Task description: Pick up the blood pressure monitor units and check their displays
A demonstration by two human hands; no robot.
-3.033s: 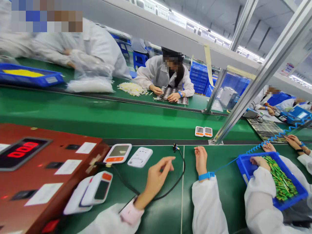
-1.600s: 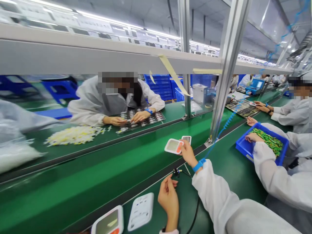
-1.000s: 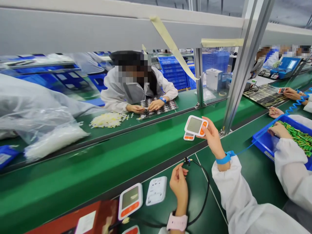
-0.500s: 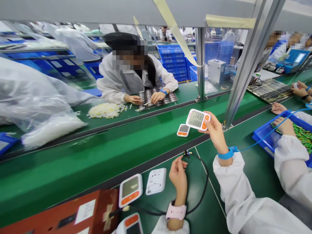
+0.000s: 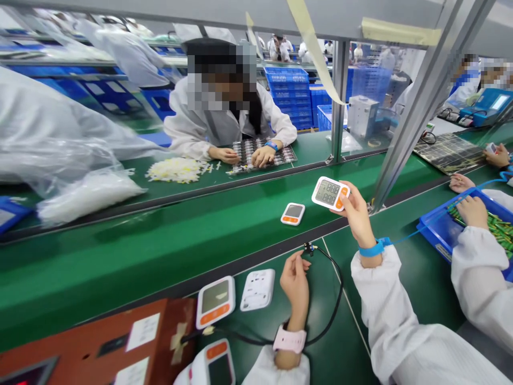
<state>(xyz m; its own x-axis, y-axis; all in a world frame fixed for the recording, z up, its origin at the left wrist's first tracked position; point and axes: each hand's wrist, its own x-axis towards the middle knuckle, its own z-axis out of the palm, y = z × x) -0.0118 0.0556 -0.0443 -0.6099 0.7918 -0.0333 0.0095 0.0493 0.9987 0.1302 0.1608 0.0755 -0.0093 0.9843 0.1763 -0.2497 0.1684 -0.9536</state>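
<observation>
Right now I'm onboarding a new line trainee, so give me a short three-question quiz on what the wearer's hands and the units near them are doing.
1. True or false: the right hand holds a white and orange unit whose screen shows digits.
2. What is the left hand nearest to? A) the black cable plug B) the blue bin C) the red tester box
3. Fill in: a second small unit lies on the green ______, apart from both hands.

Key: 1 true; 2 A; 3 belt
</observation>
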